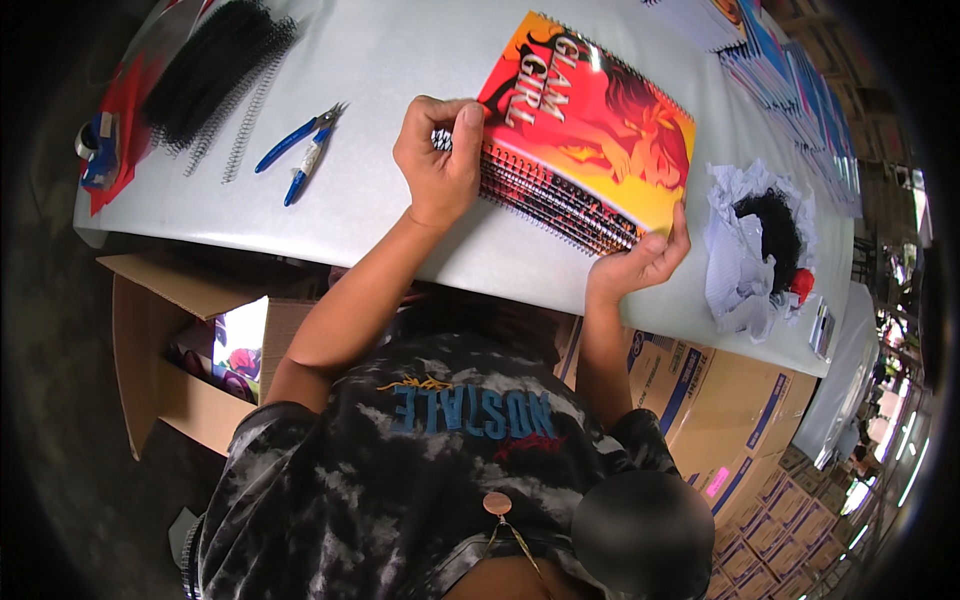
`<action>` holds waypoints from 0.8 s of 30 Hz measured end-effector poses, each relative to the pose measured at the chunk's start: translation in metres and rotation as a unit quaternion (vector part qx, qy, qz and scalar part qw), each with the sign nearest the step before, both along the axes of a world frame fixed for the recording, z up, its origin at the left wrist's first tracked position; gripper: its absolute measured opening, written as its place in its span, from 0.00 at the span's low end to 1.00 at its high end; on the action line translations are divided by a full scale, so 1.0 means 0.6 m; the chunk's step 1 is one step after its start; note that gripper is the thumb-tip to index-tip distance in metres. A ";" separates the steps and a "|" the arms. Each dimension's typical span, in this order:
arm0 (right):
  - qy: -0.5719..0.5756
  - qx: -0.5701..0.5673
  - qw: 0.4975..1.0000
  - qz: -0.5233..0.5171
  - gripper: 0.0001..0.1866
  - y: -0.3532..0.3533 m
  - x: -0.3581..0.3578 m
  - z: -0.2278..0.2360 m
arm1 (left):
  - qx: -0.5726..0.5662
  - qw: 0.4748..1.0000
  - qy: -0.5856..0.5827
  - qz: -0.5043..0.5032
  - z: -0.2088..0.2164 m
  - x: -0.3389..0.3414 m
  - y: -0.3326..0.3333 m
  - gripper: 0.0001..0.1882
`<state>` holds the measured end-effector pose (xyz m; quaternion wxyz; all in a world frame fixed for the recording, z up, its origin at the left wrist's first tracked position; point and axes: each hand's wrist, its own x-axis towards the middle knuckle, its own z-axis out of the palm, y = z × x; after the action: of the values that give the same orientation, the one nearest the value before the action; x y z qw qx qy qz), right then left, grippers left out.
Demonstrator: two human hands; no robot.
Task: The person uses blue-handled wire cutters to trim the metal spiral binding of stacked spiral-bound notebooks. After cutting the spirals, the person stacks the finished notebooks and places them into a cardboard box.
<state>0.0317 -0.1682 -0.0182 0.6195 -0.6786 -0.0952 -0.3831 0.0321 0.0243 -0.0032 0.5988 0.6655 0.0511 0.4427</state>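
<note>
A stack of spiral notebooks [590, 125] with red, orange and yellow covers is between my two hands, over the white table. My left hand [440, 160] is closed on the stack's left edge, its thumb resting along the top notebook. At the near right corner, my right hand [640, 262] grips the stack with bent fingers and thumb. Black spiral bindings show in layers along the near side. To the left of my left hand lie blue-handled cutting pliers [305, 150], jaws pointing away from me.
Black spiral coils [215, 80] lie at the table's [370, 60] far left, beside red plastic [130, 130]. Crumpled white paper [730, 240] holds black scraps on the right. Blue notebook stacks [800, 110] stand behind it. Below are an opened cardboard box [150, 290] and a carton [740, 400].
</note>
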 end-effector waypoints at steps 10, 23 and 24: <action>0.123 0.159 0.977 0.072 0.37 0.016 -0.026 -0.032 | -0.100 0.988 0.119 0.016 -0.025 -0.010 -0.012 0.31; 0.003 0.044 0.998 -0.033 0.33 0.031 -0.043 -0.012 | 0.055 0.987 0.094 0.120 -0.029 0.012 0.060 0.19; -0.021 0.022 0.996 -0.082 0.32 0.005 -0.031 0.003 | 0.177 0.965 0.100 0.165 -0.012 -0.010 0.096 0.10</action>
<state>0.0130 -0.1650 -0.0163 0.5983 -0.6624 -0.0439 -0.4487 0.0259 0.0821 -0.0107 0.3820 0.7840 0.1413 0.4685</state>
